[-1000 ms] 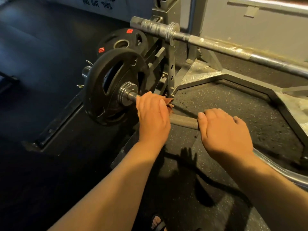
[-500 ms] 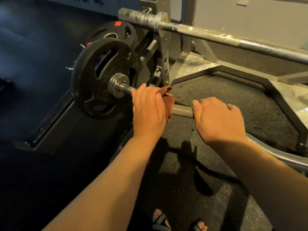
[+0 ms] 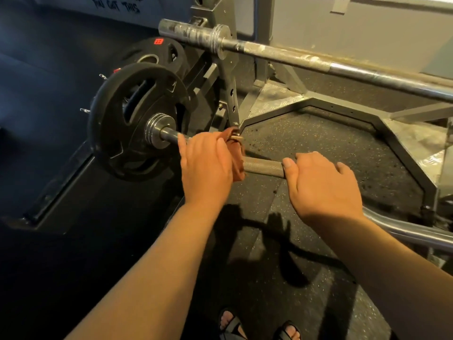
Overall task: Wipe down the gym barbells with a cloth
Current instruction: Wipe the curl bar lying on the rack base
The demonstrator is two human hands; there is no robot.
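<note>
On lower barbell (image 3: 263, 168), left hand (image 3: 206, 168) grip clamping cloth (image 3: 236, 153), right hand (image 3: 323, 187) grip curled round it.

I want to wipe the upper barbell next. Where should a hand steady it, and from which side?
On the upper barbell, probably the knurled stretch just right of the collar, reached from above on the near side: the bar lies crosswise, the knurling gives grip, nothing covers it.
</note>
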